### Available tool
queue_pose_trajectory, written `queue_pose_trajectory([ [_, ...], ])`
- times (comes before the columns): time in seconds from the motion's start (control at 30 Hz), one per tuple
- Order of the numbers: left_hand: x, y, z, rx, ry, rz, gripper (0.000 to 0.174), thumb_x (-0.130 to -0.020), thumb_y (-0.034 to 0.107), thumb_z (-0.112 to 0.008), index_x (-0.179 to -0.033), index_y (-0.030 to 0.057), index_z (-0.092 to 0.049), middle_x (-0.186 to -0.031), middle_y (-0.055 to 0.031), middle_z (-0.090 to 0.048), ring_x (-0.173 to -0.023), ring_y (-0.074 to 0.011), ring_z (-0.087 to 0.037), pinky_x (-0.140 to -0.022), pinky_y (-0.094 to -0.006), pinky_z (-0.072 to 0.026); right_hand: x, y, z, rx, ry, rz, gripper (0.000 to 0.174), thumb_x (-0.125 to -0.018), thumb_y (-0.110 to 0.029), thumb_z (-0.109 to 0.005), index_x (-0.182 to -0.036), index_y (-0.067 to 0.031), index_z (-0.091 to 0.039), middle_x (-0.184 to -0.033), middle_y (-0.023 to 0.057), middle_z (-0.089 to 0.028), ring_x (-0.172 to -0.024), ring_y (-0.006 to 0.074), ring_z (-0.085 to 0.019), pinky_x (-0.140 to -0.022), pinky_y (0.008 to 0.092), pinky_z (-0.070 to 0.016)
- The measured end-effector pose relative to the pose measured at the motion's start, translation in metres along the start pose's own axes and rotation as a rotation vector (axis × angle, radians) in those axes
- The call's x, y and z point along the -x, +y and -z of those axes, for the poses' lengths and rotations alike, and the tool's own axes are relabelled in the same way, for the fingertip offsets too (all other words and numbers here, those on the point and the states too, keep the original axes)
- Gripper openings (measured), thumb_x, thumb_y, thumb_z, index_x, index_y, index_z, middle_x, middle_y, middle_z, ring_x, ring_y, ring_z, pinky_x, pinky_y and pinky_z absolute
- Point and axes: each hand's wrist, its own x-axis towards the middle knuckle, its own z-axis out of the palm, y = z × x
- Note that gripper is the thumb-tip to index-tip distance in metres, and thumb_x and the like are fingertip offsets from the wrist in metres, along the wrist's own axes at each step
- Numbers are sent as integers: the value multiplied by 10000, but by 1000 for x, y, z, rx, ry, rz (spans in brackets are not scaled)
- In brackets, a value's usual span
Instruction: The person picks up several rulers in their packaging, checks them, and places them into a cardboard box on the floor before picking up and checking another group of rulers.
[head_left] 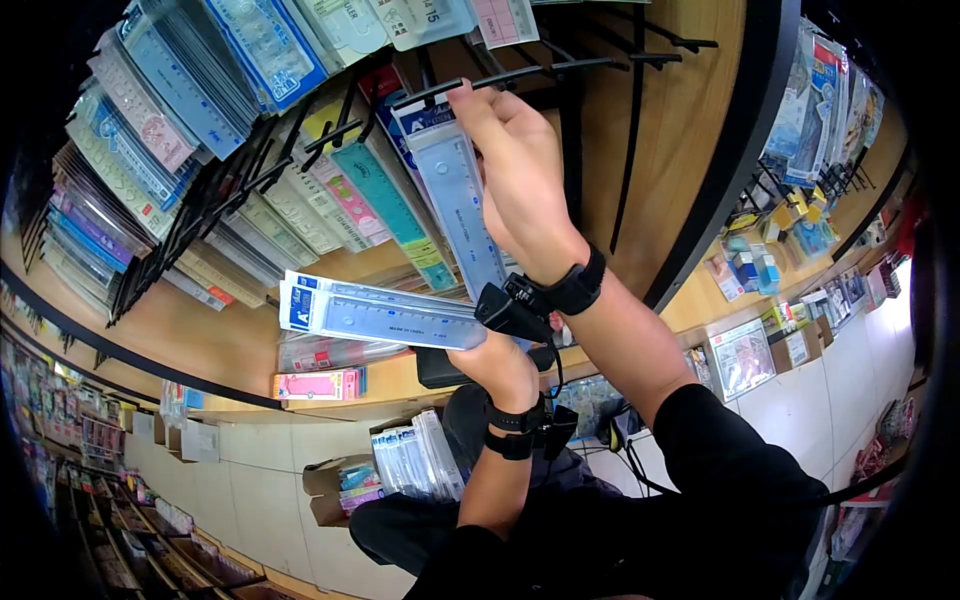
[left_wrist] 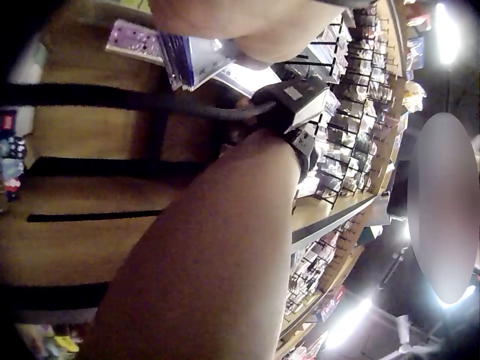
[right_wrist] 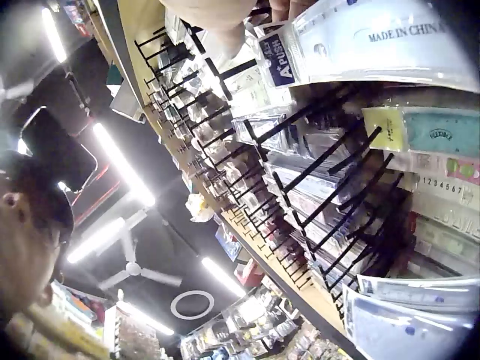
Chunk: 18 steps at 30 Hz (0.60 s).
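Observation:
In the head view my left hand (head_left: 500,368) grips a small stack of blue clear rulers (head_left: 395,318) in plastic sleeves, fanned out to the left. The left wrist view shows that stack (left_wrist: 187,61) just below the same hand (left_wrist: 240,19). Higher up, my right hand (head_left: 525,175) holds the top of another sleeved ruler (head_left: 455,195) at a black display hook (head_left: 510,76), the thumb by the hook's end. Its dark blue header and "MADE IN CHINA" print show on the ruler (right_wrist: 360,49) in the right wrist view, with the right-hand fingers (right_wrist: 217,19) partly out of frame.
Black hooks (head_left: 270,165) jut from the wooden shelf with packed rulers. A teal ruler (head_left: 385,200) hangs left of my right hand. A pink package (head_left: 320,385) lies near the shelf edge. Below stands an open carton (head_left: 322,490) beside more sleeved rulers (head_left: 415,455).

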Motion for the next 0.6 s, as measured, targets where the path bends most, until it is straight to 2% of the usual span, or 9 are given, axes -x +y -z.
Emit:
queue_pose_trajectory([
  [0.13,-3,-5,3,-37,38,-35,178,-801,-11,-591,-964,1,-520,-901,-46,-583,-756,-128,-570,-652,-259,-472,4,4,2,55,5,83,207,-784,-93,-676,-917,29,-575,-808,38,-612,-703,72,-555,-649,207,-459],
  [0.4,7,5,-3,-92,39,-35,70,-833,-10,-516,-902,-6,-529,-794,-43,-573,-623,-122,-540,-539,-247,-437,2,-1,6,32,-5,-21,163,-789,-58,-657,-906,47,-614,-789,74,-644,-672,91,-596,-614,208,-481],
  [0.47,11,18,-5,-80,-45,106,170,-809,-37,-570,-963,-55,-501,-915,-60,-554,-798,-132,-528,-746,-269,-437,1,-1,8,9,-9,-37,160,-793,-53,-650,-913,46,-612,-795,75,-645,-675,94,-599,-615,208,-483],
  [0.6,8,10,0,-55,-61,80,198,-797,-16,-609,-959,-53,-503,-909,-63,-559,-785,-126,-535,-727,-266,-444,0,-1,7,-40,-3,-69,149,-804,-52,-637,-916,40,-604,-804,71,-641,-674,95,-598,-611,213,-484],
])
